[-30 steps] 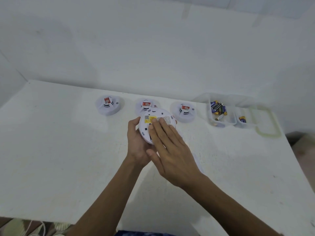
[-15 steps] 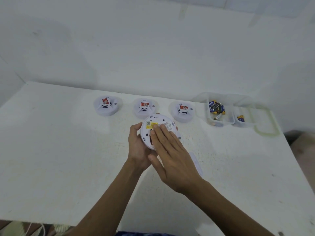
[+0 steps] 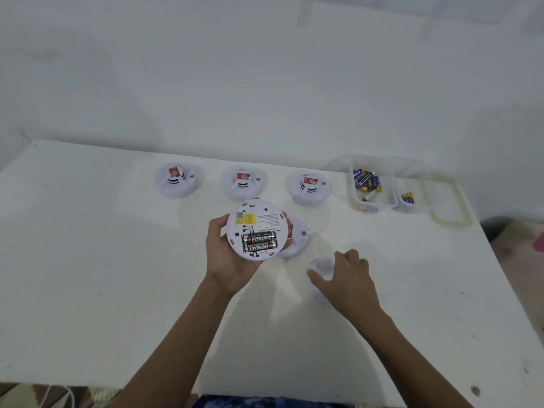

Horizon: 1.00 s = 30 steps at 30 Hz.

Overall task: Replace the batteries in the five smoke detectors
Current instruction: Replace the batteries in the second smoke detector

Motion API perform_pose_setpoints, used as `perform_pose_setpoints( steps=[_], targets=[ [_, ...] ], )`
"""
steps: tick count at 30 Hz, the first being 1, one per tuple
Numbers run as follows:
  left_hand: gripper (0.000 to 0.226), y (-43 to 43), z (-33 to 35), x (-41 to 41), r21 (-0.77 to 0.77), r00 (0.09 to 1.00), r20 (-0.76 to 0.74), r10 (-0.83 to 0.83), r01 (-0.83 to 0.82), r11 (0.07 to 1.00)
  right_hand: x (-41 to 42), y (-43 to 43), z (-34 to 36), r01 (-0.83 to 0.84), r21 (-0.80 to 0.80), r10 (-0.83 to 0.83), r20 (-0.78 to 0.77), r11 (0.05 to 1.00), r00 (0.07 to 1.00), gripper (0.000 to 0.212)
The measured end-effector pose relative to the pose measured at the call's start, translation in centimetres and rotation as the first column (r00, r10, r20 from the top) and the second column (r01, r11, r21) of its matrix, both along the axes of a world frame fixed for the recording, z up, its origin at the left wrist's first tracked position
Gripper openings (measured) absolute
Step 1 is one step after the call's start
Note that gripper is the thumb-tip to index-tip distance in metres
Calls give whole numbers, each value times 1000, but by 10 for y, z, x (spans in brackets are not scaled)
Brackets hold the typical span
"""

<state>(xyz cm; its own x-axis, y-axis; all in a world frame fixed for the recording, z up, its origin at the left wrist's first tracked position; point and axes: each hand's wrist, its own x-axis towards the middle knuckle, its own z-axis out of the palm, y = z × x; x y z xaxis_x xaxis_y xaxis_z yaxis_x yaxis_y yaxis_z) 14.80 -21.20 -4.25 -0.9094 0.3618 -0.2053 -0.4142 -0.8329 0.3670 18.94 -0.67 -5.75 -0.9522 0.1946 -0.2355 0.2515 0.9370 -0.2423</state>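
The left hand (image 3: 228, 257) cups a round white plastic smoke detector (image 3: 255, 230) from below and from its left side, fingers curled round the rim, holding it above the white table (image 3: 88, 260) with its back turned up. The battery bay is uncovered, and two black cylindrical batteries (image 3: 259, 242) marked EVEREADY lie side by side in it, below a yellow label. The right hand (image 3: 348, 278) rests palm down on the table to the right, fingers loosely bent over a small white plastic cover (image 3: 319, 265); whether it grips the cover or only touches it I cannot tell. Just behind the held unit a second white detector (image 3: 297, 237) lies on the table, partly hidden. Three more white detectors (image 3: 179, 180) stand in a row farther back. At the far right, a clear plastic divided container (image 3: 379, 184) holds loose batteries in both compartments.
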Motion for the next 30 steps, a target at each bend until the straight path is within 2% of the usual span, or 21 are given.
perform_pose_setpoints(
  steps=[2,5,10,12,15,17,20,23,25,27,30],
  targets=[
    [54,2,1,2,-1,1000,0,-1,1,1000,4,0,-5,14,64,-18,62,998,998,56],
    [54,3,2,4,-6,1000,4,3,-3,1000,7,0,-13,20,108,-26,57,994,998,55],
    [58,5,3,7,25,1000,-9,-8,8,1000,6,2,-19,60,61,-60,-3,996,998,60],
    [58,6,3,8,8,1000,-7,-3,3,1000,4,3,-22,74,-22,-75,-29,997,997,50],
    [54,7,5,9,0,1000,-7,8,-8,1000,7,2,-26,-6,-141,-9,-109,990,994,18],
    [52,7,5,9,-3,1000,2,12,-12,1000,10,1,-24,-48,-215,17,-142,975,990,18],
    [48,7,5,9,-23,1000,-1,15,-16,1000,10,0,-8,-14,-402,-56,-162,916,985,28],
    [48,8,7,10,-7,1000,-12,10,-10,1000,7,-8,19,49,-625,-178,-145,779,973,39],
    [49,9,9,11,30,1000,-26,2,-1,1000,6,-16,38,32,-708,-229,-185,705,956,42],
    [50,10,10,11,78,999,-36,-12,14,997,6,-24,53,-50,-744,-236,-274,666,932,39],
    [52,13,12,11,83,1000,-7,-13,13,996,7,-35,68,-217,-661,-152,-454,719,878,32]
  ],
)
